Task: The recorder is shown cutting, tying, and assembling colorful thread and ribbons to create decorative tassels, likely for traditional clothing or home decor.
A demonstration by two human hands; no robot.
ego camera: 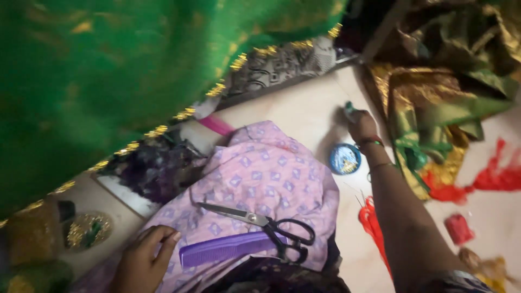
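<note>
Green gold-trimmed cloth (108,70) hung nearest, above a pale tiled floor (293,111) strewn with fabric.

Left hand (144,260) rested with loosely curled fingers on lilac printed cloth (266,173), beside a purple comb (225,248) and black-handled scissors (271,225). Right hand (359,122) pinched something small and green on the floor, near a round blue tin (344,158) and red thread (372,222).

- The pale tiled floor (304,111) carries everything.
- Just beside the right hand's (361,125) wrist lies a round blue tin (344,159).
- Beyond that hand spreads gold and green cloth (434,97).
- Red thread (491,176) and a red spool (458,228), blurred, lie outside the right forearm.
- A beaded round piece (87,230), perhaps, lies beside the left hand (144,260).
</note>
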